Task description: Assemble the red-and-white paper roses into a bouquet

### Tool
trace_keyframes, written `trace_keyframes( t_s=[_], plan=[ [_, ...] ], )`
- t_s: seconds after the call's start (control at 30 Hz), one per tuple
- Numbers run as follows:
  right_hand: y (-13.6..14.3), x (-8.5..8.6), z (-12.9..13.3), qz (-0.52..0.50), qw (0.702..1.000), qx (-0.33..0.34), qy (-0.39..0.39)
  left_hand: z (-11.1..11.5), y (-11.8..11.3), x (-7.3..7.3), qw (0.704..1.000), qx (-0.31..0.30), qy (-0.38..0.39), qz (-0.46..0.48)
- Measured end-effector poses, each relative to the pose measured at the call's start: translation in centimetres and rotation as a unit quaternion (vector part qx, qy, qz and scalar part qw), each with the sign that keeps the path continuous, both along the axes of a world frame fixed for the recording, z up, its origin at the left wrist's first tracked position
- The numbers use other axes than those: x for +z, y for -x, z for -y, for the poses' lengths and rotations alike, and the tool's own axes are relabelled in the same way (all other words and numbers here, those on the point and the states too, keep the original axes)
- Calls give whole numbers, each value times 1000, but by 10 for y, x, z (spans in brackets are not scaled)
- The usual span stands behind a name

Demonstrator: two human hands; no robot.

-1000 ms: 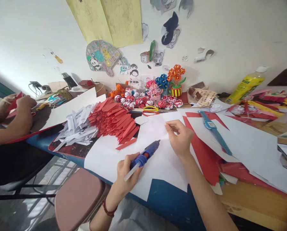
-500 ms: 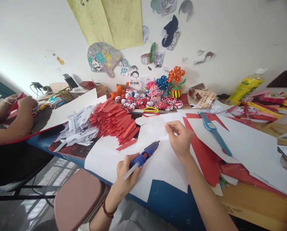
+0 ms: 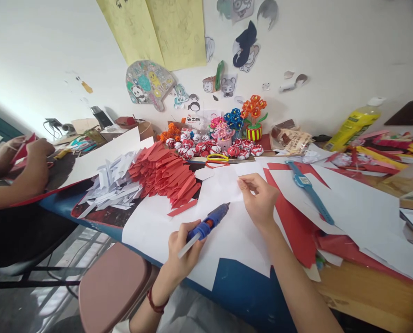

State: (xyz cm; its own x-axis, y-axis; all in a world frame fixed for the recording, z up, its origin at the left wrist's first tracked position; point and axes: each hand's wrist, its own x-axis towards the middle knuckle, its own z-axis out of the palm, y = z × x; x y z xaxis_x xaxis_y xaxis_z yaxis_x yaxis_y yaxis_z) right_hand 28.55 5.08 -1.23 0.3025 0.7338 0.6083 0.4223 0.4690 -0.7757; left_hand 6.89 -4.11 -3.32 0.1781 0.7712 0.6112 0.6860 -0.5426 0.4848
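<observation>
A blue hot glue gun [image 3: 213,218] is gripped in my left hand [image 3: 185,252], with a whitish glue stick [image 3: 189,245] sticking out of its back end. Its dark nozzle points up and right, close to the fingers of my right hand [image 3: 260,199]. That hand is closed in a pinch over white paper [image 3: 234,240] on the table; whatever it pinches blends into the white and cannot be made out. Left of the hands lie a heap of folded red paper pieces [image 3: 165,173] and a heap of folded white paper pieces [image 3: 114,182]. One red strip [image 3: 182,208] lies apart.
Scissors [image 3: 216,161] lie behind the white sheet, before red-and-white paper balls [image 3: 206,145] and craft flowers [image 3: 255,111]. To the right are a blue watch [image 3: 308,189] on paper sheets and a yellow bottle [image 3: 355,122]. Another person's hands [image 3: 36,148] work at the far left.
</observation>
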Motion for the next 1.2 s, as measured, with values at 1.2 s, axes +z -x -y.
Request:
trace_keyframes(
  t_s=[1.2],
  plan=[
    [-13, 3, -12, -258, 959, -108, 35, -54, 21, 37, 965, -18, 25, -259]
  ],
)
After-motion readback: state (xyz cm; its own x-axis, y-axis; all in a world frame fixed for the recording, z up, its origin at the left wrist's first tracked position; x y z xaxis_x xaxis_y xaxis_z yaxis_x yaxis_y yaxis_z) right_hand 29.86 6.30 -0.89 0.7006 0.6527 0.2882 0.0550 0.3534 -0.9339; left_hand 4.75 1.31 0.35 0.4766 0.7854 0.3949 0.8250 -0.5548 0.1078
